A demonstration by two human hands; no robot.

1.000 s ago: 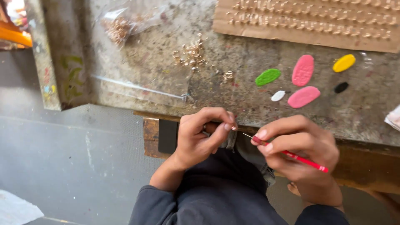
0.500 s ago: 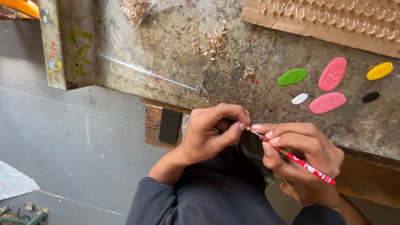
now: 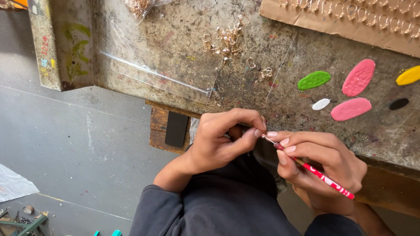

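Brush (image 3: 321, 175): thin, red handle with white markings, pale tip aimed left at the other hand's fingertips, handle running down and right past the knuckles. Right hand (image 3: 321, 168) pinches it near the tip between thumb and fingers, closed tight in a pen hold. Left hand (image 3: 221, 140) curled, thumb and forefinger pressed together on a very small piece; the piece itself is too hidden to identify. Both hands sit just below the front edge of the stained workbench (image 3: 175, 57). On the bench: loose pile of small metal hooks (image 3: 225, 39), green (image 3: 314, 80), pink (image 3: 358, 77), white (image 3: 320, 104) paint blobs, and a cardboard strip (image 3: 341, 17) holding rows of hooks.
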